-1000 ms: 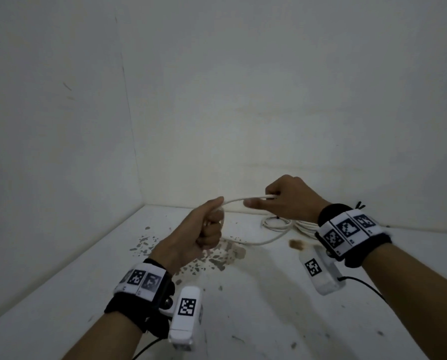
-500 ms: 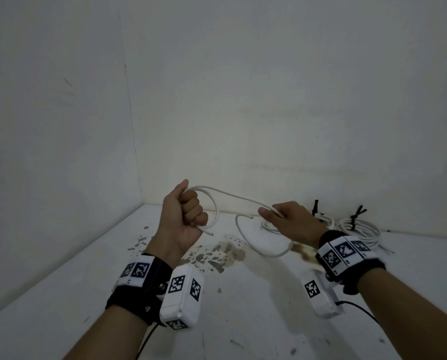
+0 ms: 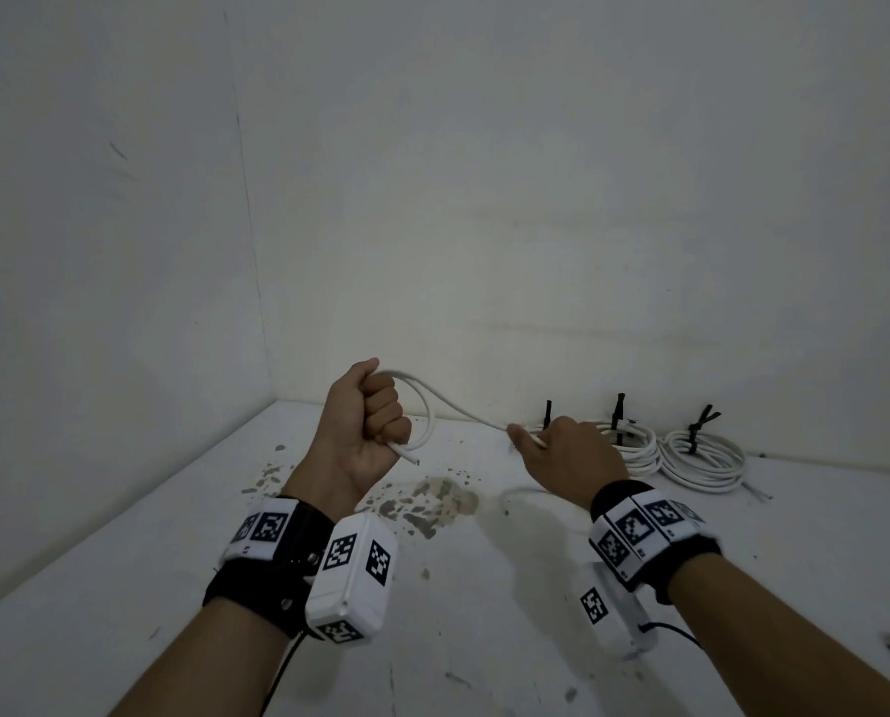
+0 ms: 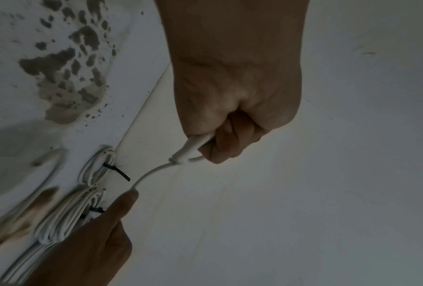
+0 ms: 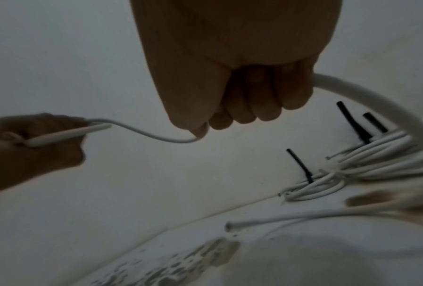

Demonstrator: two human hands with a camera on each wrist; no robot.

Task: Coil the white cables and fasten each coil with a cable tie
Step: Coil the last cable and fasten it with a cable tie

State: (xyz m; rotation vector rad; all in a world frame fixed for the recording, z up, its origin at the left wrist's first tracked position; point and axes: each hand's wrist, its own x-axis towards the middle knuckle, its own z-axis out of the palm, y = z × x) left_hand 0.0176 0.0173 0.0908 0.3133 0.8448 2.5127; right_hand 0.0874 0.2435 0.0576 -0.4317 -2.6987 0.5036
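One loop sits in the fisted left hand [image 3: 368, 421]; the right hand [image 3: 567, 458] apparently pinches the white cable [image 3: 458, 408], which, if tugged, could pull that loop loose.

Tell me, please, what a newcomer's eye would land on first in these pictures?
Probably the white cable strung in the air between the two hands: the left hand grips one loop of it in a raised fist, while the right hand pinches it lower down. Next, the finished coils with black cable ties by the back wall, and the flaked patch on the white table.
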